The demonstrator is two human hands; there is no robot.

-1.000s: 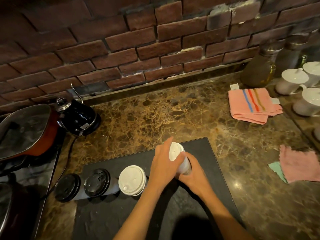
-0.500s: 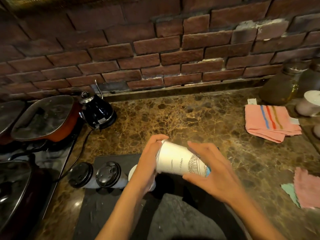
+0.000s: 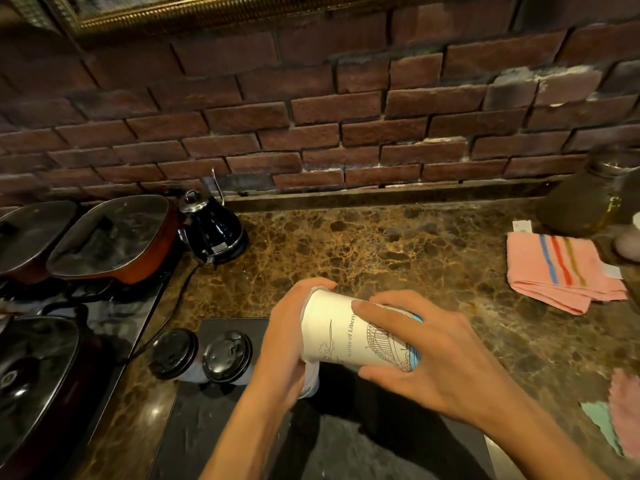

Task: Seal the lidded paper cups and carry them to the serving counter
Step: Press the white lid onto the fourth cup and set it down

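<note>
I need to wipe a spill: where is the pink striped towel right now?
The folded pink striped towel lies at the right of the head view on the brown marble counter, below the dark glass jar.

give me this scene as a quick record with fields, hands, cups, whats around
held cup: white printed paper cup, tipped on its side above the black mat
left hand: wrapped over the lid end
right hand: gripping the cup body near its base
waiting cups: two black-lidded cups at the mat's left edge
left side: black kettle, lidded pans
right side: pink striped towel
</note>
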